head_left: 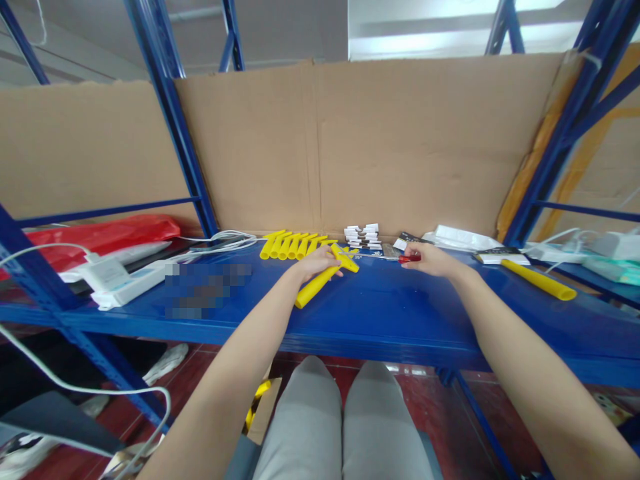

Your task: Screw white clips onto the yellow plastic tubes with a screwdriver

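My left hand (321, 262) is closed around a yellow T-shaped plastic tool (316, 288), its round handle slanting toward the shelf's front edge. In my right hand (429, 260) is a screwdriver (410, 258) with a red handle. Its thin shaft points left and reaches the head of the yellow tool; whether the tip touches a screw is too small to tell. Behind my left hand lies a row of several similar yellow tools (283, 248). Small white packets (362, 237) with dark markings are stacked just beyond the screwdriver.
A blue metal shelf (380, 313) bears everything, backed by a cardboard panel (400, 147). On the left are a white power strip (135, 283), cables and a red bag (110, 233). To the right lie another yellow tool (540, 280) and a white plastic package (465, 238).
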Demonstrator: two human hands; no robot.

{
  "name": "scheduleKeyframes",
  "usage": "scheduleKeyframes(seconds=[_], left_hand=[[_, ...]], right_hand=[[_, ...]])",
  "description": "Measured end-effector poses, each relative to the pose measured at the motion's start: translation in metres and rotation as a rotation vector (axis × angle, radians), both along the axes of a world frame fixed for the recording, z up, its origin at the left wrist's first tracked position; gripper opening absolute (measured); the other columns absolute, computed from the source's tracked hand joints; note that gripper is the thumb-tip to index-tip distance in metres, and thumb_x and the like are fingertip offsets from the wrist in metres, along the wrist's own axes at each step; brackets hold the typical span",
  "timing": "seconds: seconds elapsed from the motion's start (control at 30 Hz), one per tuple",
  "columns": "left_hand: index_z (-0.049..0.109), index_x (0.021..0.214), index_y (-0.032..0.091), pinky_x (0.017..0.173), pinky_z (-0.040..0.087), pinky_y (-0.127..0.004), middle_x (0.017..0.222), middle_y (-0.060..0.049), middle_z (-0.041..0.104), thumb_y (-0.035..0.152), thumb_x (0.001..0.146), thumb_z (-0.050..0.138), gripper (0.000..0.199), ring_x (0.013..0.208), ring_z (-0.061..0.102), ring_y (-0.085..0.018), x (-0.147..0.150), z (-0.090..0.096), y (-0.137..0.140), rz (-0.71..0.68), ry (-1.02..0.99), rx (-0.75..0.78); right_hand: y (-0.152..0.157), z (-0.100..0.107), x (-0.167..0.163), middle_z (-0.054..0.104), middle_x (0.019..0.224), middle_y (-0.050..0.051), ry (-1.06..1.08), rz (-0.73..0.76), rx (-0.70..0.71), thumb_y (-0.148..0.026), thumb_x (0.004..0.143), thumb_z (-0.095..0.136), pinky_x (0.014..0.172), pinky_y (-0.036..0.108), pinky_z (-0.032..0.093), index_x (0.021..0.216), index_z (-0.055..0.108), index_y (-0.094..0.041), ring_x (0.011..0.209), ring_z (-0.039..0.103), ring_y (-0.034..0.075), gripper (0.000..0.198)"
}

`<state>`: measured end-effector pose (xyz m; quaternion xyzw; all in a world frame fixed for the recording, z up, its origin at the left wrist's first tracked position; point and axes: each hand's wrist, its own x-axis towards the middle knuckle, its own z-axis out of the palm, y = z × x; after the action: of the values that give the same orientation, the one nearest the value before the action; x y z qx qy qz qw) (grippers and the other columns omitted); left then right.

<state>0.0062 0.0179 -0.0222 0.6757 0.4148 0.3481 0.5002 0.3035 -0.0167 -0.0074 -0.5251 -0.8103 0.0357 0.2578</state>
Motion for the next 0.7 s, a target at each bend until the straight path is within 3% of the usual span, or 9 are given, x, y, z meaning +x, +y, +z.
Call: scheduleKeyframes(seconds=[0.2,0.3,0.37,0.53,0.7], left_hand=[[0.045,0.094,0.016,0.067,0.054,-0.031,0.088,-0.006,0.070,0.004,0.067,0.068,0.037,0.065,0.068,-0.015,-0.001,-0.002,0.003,0.030,-0.007,0.068],[0.046,0.093,0.017,0.074,0.054,-0.033,0.096,-0.007,0.067,0.002,0.060,0.071,0.044,0.074,0.067,-0.016,0.001,-0.004,0.005,0.108,0.029,0.125],[0.046,0.094,0.018,0.080,0.053,-0.036,0.100,-0.007,0.065,0.003,0.056,0.073,0.049,0.083,0.066,-0.018,0.002,-0.004,0.006,0.159,0.054,0.177],[0.043,0.097,0.018,0.089,0.048,-0.038,0.104,-0.007,0.061,0.003,0.059,0.066,0.046,0.095,0.063,-0.020,-0.001,-0.004,0.014,0.221,0.027,0.305],[0.039,0.099,0.019,0.091,0.046,-0.035,0.100,-0.006,0.059,0.001,0.062,0.057,0.044,0.100,0.060,-0.020,-0.007,0.001,0.017,0.300,0.117,0.517]], right_hand=[[-0.002,0.004,-0.005,0.057,0.067,0.002,-0.161,-0.079,0.154,-0.024,0.076,0.055,0.058,0.025,0.034,0.066,0.044,-0.021,0.063,0.051,0.016,0.014],[-0.005,0.007,-0.008,0.061,0.076,0.006,-0.285,-0.109,0.266,-0.019,0.081,0.050,0.062,0.026,0.034,0.075,0.052,-0.019,0.070,0.054,0.018,0.006],[-0.010,0.009,-0.013,0.063,0.085,0.009,-0.388,-0.147,0.348,-0.015,0.082,0.046,0.064,0.027,0.033,0.084,0.057,-0.018,0.078,0.056,0.020,0.011],[-0.024,0.015,-0.032,0.063,0.094,0.013,-0.559,-0.224,0.496,-0.016,0.089,0.039,0.066,0.029,0.030,0.096,0.062,-0.016,0.083,0.056,0.022,0.024],[-0.031,0.015,-0.039,0.063,0.094,0.012,-0.614,-0.169,0.538,-0.024,0.094,0.034,0.062,0.029,0.029,0.102,0.062,-0.017,0.077,0.054,0.020,0.030]])
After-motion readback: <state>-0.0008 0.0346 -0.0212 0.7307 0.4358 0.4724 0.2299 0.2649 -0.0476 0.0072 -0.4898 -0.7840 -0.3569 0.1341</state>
